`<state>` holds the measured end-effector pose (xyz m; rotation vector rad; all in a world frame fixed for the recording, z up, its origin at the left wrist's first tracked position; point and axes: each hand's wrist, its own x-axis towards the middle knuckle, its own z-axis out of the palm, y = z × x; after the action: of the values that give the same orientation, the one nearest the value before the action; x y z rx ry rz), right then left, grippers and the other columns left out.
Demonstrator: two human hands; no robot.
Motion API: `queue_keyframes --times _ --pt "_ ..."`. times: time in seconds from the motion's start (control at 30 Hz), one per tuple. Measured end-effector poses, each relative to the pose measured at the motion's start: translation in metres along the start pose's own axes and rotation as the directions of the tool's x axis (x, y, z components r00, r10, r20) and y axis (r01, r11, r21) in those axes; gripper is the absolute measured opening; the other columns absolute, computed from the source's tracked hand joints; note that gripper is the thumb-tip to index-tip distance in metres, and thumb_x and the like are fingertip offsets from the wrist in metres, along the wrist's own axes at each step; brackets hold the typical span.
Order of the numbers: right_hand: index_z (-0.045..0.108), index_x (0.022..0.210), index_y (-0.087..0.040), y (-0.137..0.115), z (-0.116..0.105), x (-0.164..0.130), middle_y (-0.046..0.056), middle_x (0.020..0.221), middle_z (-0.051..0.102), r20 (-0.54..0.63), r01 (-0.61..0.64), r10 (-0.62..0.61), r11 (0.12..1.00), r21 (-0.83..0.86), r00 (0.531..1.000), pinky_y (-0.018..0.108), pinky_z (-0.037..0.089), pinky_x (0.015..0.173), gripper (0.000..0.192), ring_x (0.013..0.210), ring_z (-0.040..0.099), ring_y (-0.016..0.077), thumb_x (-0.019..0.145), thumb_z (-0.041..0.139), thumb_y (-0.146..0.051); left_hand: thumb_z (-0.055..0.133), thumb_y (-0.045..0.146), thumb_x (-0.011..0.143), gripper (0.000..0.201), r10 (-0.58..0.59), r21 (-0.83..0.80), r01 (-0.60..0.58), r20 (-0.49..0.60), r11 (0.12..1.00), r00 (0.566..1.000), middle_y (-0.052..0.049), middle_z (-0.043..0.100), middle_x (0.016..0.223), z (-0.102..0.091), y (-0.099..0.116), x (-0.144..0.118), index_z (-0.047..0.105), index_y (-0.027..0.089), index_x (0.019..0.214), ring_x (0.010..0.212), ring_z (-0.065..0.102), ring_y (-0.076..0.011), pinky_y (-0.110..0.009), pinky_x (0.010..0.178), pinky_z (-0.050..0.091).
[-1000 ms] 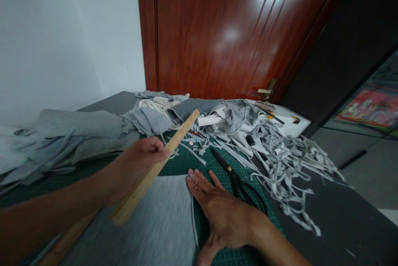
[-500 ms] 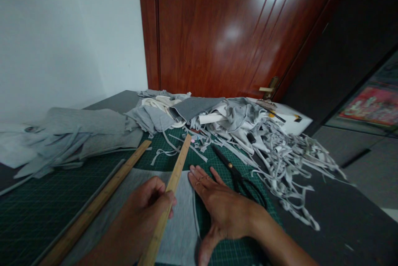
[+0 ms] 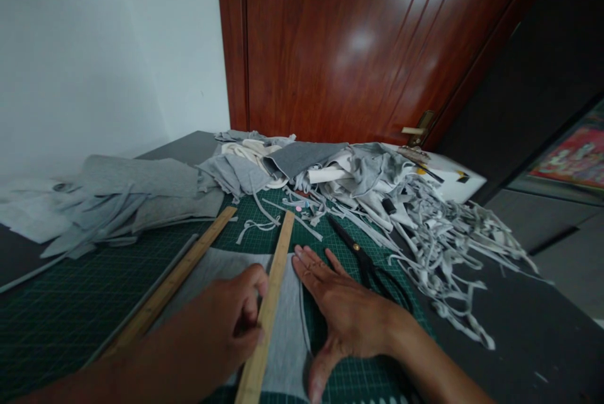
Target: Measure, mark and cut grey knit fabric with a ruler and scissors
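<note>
A wooden ruler [image 3: 276, 278] lies lengthwise over a piece of grey fabric [image 3: 290, 353] on the green cutting mat [image 3: 372, 379]. At its left edge is my left hand [image 3: 236, 313], fingers curled and thumb and forefinger against the wood. My right hand [image 3: 346, 313] is open, spread flat just right of the ruler, with fingertips by the fabric's right edge and thumb toward me. Black scissors [image 3: 362, 259] rest on the mat beyond my right hand. A second wooden ruler [image 3: 189, 272] lies along the fabric's left side, partly hidden by my left forearm.
Folded grey fabric [image 3: 141, 187] lies at the left. Heaped cloth [image 3: 306, 162] fills the back, and a tangle of grey strips [image 3: 438, 253] spreads at the right. A white box [image 3: 455, 180] stands behind it. Thin offcuts [image 3: 257, 224] are scattered on the mat.
The ruler at my left hand has turned flatter onto the fabric and its far end has come lower. My left fingers have shifted to its left edge. My right hand stays in place.
</note>
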<state>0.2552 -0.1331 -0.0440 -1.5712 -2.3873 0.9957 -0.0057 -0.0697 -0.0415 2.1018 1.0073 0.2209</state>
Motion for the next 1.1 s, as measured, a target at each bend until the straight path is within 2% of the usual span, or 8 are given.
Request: queue_keyframes --times 0.1,0.2,0.27,0.4,0.53,0.63,0.83,1.1 --pt "-0.002 0.174 -0.014 -0.002 0.0 -0.001 0.018 0.181 -0.008 -0.054 0.008 -0.008 1.0 -0.005 0.999 0.055 -0.013 0.135 0.168 0.169 -0.008 0.0381 0.054 0.093 -0.085 0.081 0.031 0.075 0.043 0.141 0.11 -0.134 -0.051 0.985 0.989 -0.006 0.078 0.118 -0.017 0.004 0.005 0.071 0.027 0.116 0.111 0.072 -0.0328 -0.044 0.097 0.056" --pt "-0.002 0.174 -0.013 -0.005 -0.003 -0.001 0.018 0.181 -0.009 -0.017 -0.002 0.002 1.0 0.005 1.0 0.056 -0.013 0.135 0.169 0.169 -0.009 0.0389 0.053 0.094 -0.084 0.093 0.035 0.069 0.089 0.244 0.144 -0.248 0.039 0.958 0.969 -0.009 0.049 0.17 -0.027 0.002 0.013 0.059 0.032 0.151 0.157 0.042 -0.0414 -0.057 0.131 0.032" --pt "-0.003 0.173 -0.013 -0.005 -0.005 0.0 0.019 0.18 -0.011 0.017 -0.015 0.015 1.0 0.009 1.0 0.057 -0.012 0.135 0.173 0.169 -0.01 0.0396 0.05 0.097 -0.081 0.088 0.041 0.078 0.092 0.26 0.212 -0.269 0.07 0.94 0.963 -0.01 0.029 0.181 -0.029 -0.006 0.016 0.051 0.03 0.161 0.166 0.025 -0.043 -0.063 0.134 0.023" --pt "-0.004 0.172 -0.011 -0.002 -0.005 0.002 0.018 0.179 -0.014 0.018 -0.011 0.011 1.0 0.011 1.0 0.057 -0.014 0.134 0.173 0.169 -0.012 0.0383 0.051 0.097 -0.08 0.067 0.045 0.099 0.077 0.34 0.399 -0.341 0.077 0.851 0.937 -0.01 0.019 0.183 -0.023 -0.027 0.012 0.041 0.026 0.169 0.168 0.017 -0.0412 -0.065 0.134 0.022" --pt "-0.004 0.172 -0.013 -0.002 -0.003 -0.001 0.018 0.179 -0.012 0.006 0.001 -0.001 1.0 0.02 1.0 0.056 -0.014 0.134 0.17 0.169 -0.011 0.0378 0.053 0.094 -0.083 0.059 0.043 0.107 0.078 0.527 0.539 -0.477 0.072 0.694 0.847 -0.007 0.027 0.181 -0.017 -0.045 0.0 0.021 0.034 0.175 0.164 0.033 -0.0367 -0.058 0.134 0.031" --pt "-0.007 0.172 -0.015 -0.004 -0.004 -0.003 0.018 0.18 -0.011 0.005 0.015 -0.015 1.0 0.022 1.0 0.055 -0.014 0.134 0.167 0.168 -0.01 0.0374 0.057 0.093 -0.083 0.058 0.047 0.108 0.082 0.597 0.614 -0.497 0.052 0.613 0.801 -0.005 0.03 0.18 -0.017 -0.053 -0.003 0.014 0.036 0.176 0.162 0.039 -0.0347 -0.052 0.132 0.036" --pt "-0.011 0.17 -0.015 -0.003 0.0 0.004 0.019 0.179 -0.017 0.038 -0.025 0.025 1.0 -0.001 0.999 0.061 -0.014 0.133 0.177 0.167 -0.014 0.0411 0.048 0.1 -0.077 0.061 0.051 0.106 0.084 0.617 0.636 -0.505 0.057 0.584 0.785 -0.003 0.031 0.179 -0.024 -0.059 0.001 0.015 0.038 0.175 0.16 0.042 -0.0344 -0.05 0.13 0.038" --pt "-0.011 0.172 -0.014 -0.005 0.003 0.007 0.021 0.179 -0.017 0.035 -0.026 0.028 0.999 -0.046 0.999 0.062 -0.012 0.133 0.173 0.166 -0.014 0.0437 0.053 0.097 -0.079 0.064 0.051 0.105 0.084 0.628 0.605 -0.524 0.05 0.6 0.777 -0.001 0.032 0.179 -0.027 -0.069 0.0 0.019 0.04 0.175 0.161 0.041 -0.0328 -0.047 0.134 0.03"
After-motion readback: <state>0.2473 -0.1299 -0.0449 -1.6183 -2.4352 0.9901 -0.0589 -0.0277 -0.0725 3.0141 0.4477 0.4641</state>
